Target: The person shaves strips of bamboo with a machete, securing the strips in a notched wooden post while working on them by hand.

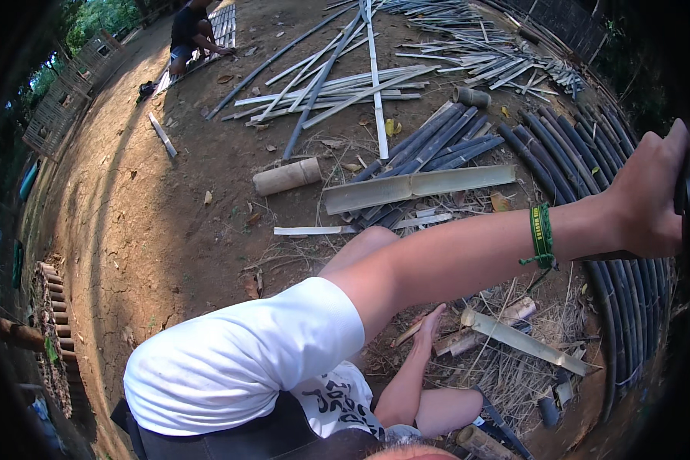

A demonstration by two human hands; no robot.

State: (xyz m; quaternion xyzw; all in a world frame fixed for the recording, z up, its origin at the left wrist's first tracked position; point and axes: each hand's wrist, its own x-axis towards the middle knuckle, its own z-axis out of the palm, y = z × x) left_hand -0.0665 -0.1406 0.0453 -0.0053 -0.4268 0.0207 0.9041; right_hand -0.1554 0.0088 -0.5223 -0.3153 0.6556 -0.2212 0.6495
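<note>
My left arm stretches across the view to the right, in a white sleeve, with a green wristband (542, 232) at the wrist. My left hand (642, 195) is raised close to the right rim, curled against a dark object (688, 184) that is mostly cut off. What that object is I cannot make out. My right hand does not show. Below my arm, a bare limb that looks like a lower leg and foot (412, 368) lies beside split bamboo pieces (523, 342). A dark long blade (504, 429) lies at the bottom, near a bamboo stub (483, 443).
Dark bamboo poles (629, 314) line the right side. A halved bamboo length (422, 188) lies across dark strips (445, 138), near a bamboo section (287, 177). Pale slats (345, 92) lie farther off. A person (192, 34) crouches by a slatted panel (221, 29) at far left.
</note>
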